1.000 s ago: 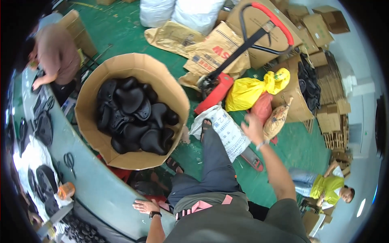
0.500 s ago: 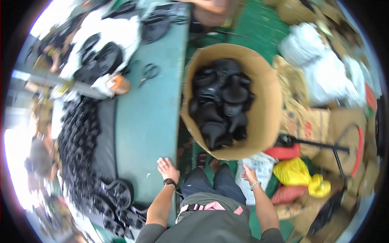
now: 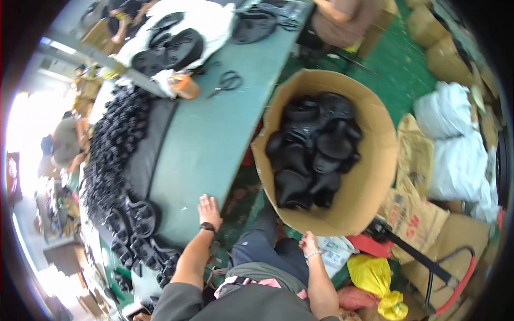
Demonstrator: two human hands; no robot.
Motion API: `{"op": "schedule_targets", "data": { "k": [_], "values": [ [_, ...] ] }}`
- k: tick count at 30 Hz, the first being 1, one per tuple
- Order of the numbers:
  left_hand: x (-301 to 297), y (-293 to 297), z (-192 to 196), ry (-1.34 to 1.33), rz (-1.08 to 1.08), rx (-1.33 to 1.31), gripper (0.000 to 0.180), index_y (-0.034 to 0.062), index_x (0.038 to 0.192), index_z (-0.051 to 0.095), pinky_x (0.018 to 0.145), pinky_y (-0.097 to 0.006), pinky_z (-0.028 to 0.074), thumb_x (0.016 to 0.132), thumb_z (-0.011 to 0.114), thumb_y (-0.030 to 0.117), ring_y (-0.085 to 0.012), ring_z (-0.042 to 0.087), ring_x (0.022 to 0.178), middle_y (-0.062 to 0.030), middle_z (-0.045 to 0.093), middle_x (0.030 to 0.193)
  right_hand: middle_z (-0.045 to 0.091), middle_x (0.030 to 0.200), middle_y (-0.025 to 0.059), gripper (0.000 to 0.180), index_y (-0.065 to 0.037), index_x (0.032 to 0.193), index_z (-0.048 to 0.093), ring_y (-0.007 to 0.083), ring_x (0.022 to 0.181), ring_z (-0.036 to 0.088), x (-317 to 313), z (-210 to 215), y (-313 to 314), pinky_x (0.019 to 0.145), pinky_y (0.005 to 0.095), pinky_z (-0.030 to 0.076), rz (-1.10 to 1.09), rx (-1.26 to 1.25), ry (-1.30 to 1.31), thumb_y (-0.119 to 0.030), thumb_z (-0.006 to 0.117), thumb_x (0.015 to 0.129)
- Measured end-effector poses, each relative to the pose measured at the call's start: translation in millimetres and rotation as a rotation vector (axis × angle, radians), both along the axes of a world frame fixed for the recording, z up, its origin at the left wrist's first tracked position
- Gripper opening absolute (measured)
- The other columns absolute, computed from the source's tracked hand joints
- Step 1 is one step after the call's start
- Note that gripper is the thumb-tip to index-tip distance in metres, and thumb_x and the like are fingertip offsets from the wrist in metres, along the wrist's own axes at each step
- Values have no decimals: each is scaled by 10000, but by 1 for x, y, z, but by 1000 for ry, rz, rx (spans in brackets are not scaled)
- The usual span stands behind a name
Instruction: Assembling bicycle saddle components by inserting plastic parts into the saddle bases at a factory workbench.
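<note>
My left hand (image 3: 209, 212) lies flat on the green table (image 3: 190, 160), close to its right edge, fingers stretched out and nothing in it. The right hand (image 3: 308, 244) is at the near rim of a big cardboard box (image 3: 375, 176), with its fingers curled. Whether those fingers grip the rim or hold anything, I cannot tell. Inside the box is a heap of smooth, curved black moulded pieces (image 3: 313, 150), whose kind is unclear. The box stands on the floor just right of the table, in front of my legs.
Black-handled scissors (image 3: 230, 81) and an orange container (image 3: 183, 85) lie farther up the table. Small black parts (image 3: 118, 144) are heaped along its left side, beside black sandals (image 3: 142, 214). White sacks (image 3: 455, 144), a yellow bag (image 3: 369, 273) and a red-handled cart (image 3: 423, 259) crowd the right. Another person (image 3: 348, 21) sits far ahead.
The view has turned, so table and box appear slanted and shifted right. My right hand has come to the box's near rim, its fingers more curled. The left hand stays on the table.
</note>
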State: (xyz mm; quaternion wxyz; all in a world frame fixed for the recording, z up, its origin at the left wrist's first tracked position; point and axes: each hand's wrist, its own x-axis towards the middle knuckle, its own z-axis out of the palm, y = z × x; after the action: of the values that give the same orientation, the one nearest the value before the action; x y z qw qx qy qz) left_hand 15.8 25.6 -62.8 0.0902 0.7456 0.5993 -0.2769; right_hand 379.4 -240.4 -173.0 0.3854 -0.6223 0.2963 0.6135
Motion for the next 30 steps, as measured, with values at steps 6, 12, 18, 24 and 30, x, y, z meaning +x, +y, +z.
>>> {"op": "schedule_targets", "data": {
  "k": [6,12,18,24,30],
  "values": [
    [11,5,15,102,-67,-46,1181,-58,1591,145,1244,-554,179,767,837,429,-475,80,1552,-329,81,1654,416,543,4,239,-129,826,536,174,417,433,112,48,-58,379,347,333,23,-16,-318,-285,516,1006],
    [53,27,29,-234,144,-82,901,-68,1479,382,1207,-580,240,800,785,368,-511,242,1480,-344,266,1584,699,753,250,321,-25,809,693,382,664,694,216,9,-110,601,506,523,809,-466,-1271,-262,518,938],
    [303,80,62,-942,-331,-35,588,-3,1309,561,1121,-488,399,789,781,160,-400,505,1315,-200,583,1339,697,810,264,321,-20,928,721,418,802,698,206,122,21,741,541,538,1033,-546,-1147,-312,587,929],
    [540,169,-101,-907,-312,24,826,-25,1448,406,1137,-514,370,785,804,268,-426,423,1376,-232,499,1419,613,1230,216,624,-28,1330,570,396,1146,574,171,38,208,991,476,475,958,2,-1200,-276,792,803],
    [574,249,-248,-450,-319,35,1053,20,1538,312,1132,-532,368,721,872,378,-418,376,1418,-202,423,1513,395,1539,191,924,-98,1559,336,413,1392,407,134,-93,316,1120,528,383,1339,-19,-782,-319,815,800]
  ]
}}
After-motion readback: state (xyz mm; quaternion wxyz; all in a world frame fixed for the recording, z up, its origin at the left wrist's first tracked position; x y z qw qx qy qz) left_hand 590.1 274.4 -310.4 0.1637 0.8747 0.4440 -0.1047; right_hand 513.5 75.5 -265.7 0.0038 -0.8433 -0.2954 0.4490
